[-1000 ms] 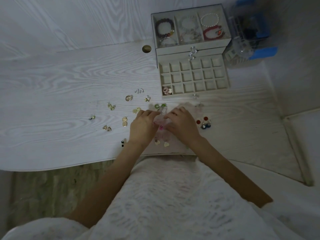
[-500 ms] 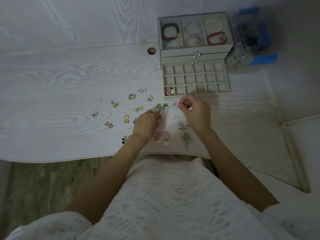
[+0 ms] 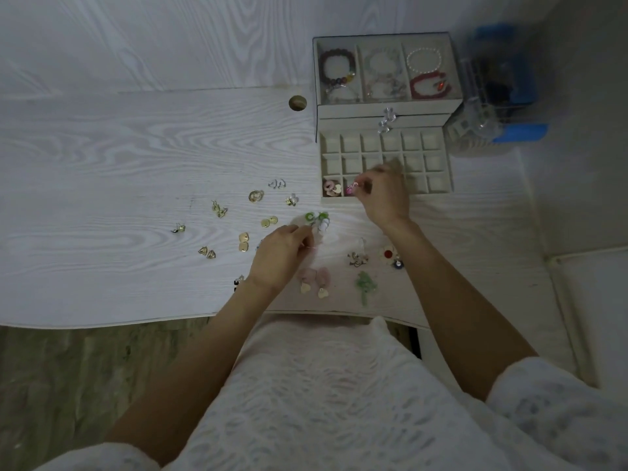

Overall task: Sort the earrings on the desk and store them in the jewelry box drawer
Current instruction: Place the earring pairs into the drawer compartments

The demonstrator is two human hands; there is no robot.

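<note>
Several earrings lie scattered on the white desk (image 3: pixel 102 198), among them gold pairs (image 3: pixel 243 242), a green pair (image 3: pixel 316 217) and pink heart drops (image 3: pixel 316 283). The jewelry box (image 3: pixel 387 110) stands at the back right with its gridded drawer (image 3: pixel 438 171) pulled out. One pink pair (image 3: pixel 331 187) lies in the front left cell. My right hand (image 3: pixel 384 195) hovers over the drawer's front row, pinching a small pink earring (image 3: pixel 350 189) above the second cell. My left hand (image 3: pixel 282 256) rests on the desk, fingers closed on another thin pink earring (image 3: pixel 311 248).
Bracelets fill the box's top tray (image 3: pixel 387 45). A clear and blue organiser (image 3: pixel 492 96) stands right of the box. A cable hole (image 3: pixel 297 103) sits in the desk near the wall. More earrings lie near the front edge (image 3: pixel 365 283), by my lap.
My right hand has carried the pink earring from the desk's front up to the drawer's front row. My left hand stayed near the green pair, holding its earring.
</note>
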